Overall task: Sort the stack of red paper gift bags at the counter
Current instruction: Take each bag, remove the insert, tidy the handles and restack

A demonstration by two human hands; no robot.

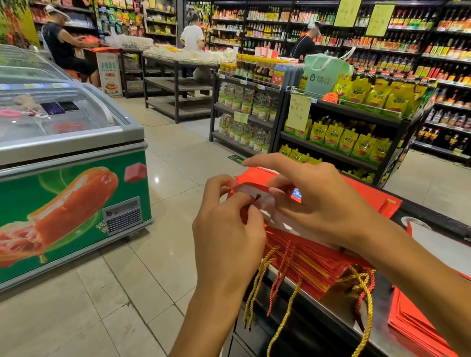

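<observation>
My left hand [229, 226] pinches the near edge of a red bag [259, 192] held just above the stack [313, 262] on the counter [386, 347]; my right hand [315, 201] curls over the bag's top, gripping it, beyond the stack's dangling cords [364, 326]

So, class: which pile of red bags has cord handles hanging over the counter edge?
The stack of red paper gift bags under the hands; the flat red pile beside it shows none.

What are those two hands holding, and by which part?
One red gift bag, by its open top edge: the left hand pinches the rim, and the right hand grips it from above.
</observation>
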